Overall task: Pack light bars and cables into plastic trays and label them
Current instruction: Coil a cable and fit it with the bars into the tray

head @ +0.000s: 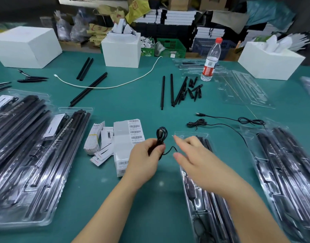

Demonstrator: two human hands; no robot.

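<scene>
Over the green counter (pixel 101 106), my left hand (pixel 143 155) pinched the thin black coiled cable (pixel 161 135). My right hand (pixel 194 155) hovered loose and empty above the clear plastic tray (pixel 189 176). I judged tight loops would fit its slot best.

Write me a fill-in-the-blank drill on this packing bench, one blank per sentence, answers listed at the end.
1. The left hand holds a coiled black ____.
2. The water bottle has a ____ cap.
3. The table surface is ____ in colour.
4. The sheets beside the left hand are barcode ____.

Answers: cable; red; teal; labels
</scene>
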